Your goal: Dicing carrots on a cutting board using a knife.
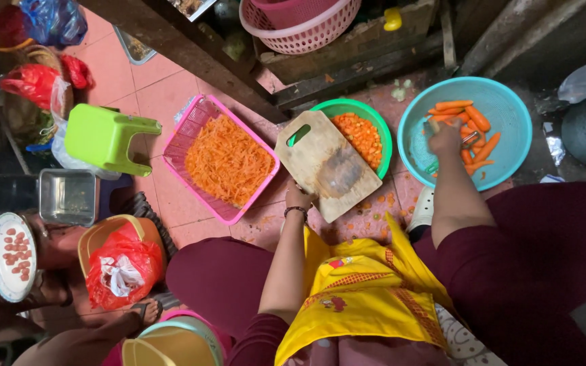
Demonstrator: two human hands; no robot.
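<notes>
carrots (473, 129) lie peeled in the blue basin (510, 102), where the right hand (446, 137) closes on one. left hand (299, 198) grips the cutting board (325, 165), tilted over the green bowl (347, 107) of diced carrot so pieces drop in.

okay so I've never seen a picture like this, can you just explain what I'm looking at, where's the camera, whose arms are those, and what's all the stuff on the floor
The camera sits on a person's head and looks straight down, so the two bare arms are the wearer's own, above a yellow apron.

The left hand grips the lower edge of a wooden cutting board, which rests tilted over a green bowl of diced carrot. The right hand reaches into a blue basin of whole peeled carrots; whether it holds anything I cannot tell.

On the pink tiled floor there is also a pink tray of shredded carrot, a green plastic stool, a metal tin and a red bag in a yellow bucket. At the lower left, another person's feet show.
</notes>
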